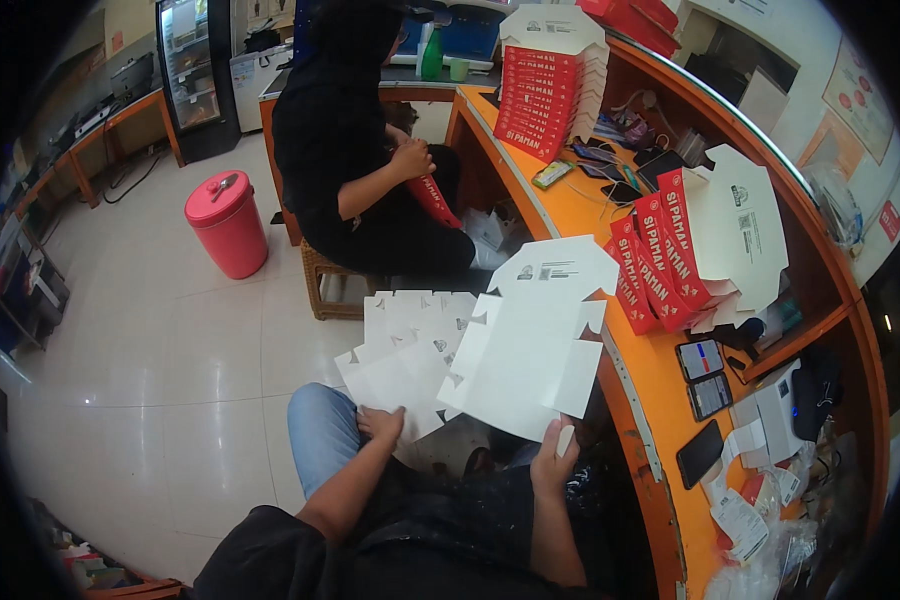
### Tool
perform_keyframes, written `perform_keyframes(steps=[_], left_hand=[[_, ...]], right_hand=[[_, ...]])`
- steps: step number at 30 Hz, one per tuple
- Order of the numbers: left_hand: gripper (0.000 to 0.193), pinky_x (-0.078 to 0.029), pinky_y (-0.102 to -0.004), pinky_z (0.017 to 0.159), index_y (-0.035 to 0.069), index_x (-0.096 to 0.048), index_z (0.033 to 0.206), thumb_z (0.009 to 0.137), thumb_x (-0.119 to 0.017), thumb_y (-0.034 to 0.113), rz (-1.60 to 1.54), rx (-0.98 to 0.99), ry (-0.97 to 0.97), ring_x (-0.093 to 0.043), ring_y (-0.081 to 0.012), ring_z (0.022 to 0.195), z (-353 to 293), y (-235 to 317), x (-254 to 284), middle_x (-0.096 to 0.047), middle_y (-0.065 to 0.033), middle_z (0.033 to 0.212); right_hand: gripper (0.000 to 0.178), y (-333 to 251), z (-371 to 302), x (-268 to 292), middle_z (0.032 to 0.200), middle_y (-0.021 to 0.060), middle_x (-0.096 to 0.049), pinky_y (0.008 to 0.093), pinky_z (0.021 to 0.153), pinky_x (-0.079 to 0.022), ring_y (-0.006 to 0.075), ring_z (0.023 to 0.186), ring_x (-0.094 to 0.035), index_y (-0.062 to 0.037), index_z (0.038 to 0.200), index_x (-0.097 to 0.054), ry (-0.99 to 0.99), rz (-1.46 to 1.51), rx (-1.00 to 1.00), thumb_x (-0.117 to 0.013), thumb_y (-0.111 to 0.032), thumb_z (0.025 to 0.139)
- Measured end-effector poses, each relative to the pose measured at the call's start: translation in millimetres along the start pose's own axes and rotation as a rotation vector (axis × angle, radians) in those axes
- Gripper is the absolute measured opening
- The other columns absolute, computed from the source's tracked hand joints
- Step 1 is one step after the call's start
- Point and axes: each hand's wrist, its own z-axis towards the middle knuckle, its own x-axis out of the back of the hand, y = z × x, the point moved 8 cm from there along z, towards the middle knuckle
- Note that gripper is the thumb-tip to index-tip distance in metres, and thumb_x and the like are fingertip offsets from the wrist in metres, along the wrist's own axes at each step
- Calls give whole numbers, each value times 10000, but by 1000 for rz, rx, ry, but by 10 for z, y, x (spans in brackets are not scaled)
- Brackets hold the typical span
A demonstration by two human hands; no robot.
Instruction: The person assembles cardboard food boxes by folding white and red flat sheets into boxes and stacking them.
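Observation:
My right hand is closed on the lower right edge of a white flat cardboard box blank. This sheet has notched flaps and small dark print near its top. My left hand grips the near edge of more flat box blanks, which lie overlapping above my lap. Part of that pile is covered by the raised sheet. Some fingers of both hands are hidden. Close by on the right, several red-and-white folded boxes sit in a loose stack on the orange counter.
A co-worker in black sits ahead, holding a red cardboard piece. A tall box stack stands farther along the counter. Phones, a white printer and plastic bags are at right. A pink lidded bin stands left.

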Motion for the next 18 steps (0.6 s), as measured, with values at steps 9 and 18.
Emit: perform_keyframes(steps=[9,18], left_hand=[[1046,-255,-550,1163,13,-197,1523,713,-758,362,-403,489,-154,-248,-433,1408,205,324,-137,-274,-274,1508],[768,-562,-338,585,-47,-623,1169,934,-490,672,-809,-180,-775,-702,-247,736,-756,1410,663,-696,-143,914]], right_hand=[[297,97,-455,255,989,184,-688,341,857,-496,238,936,-660,101,1158,-621,-136,-150,-17,-500,-139,1031],[174,-82,-446,300,923,205,-734,350,776,-556,302,879,-724,79,1020,-702,27,-261,47,-589,-37,957]])
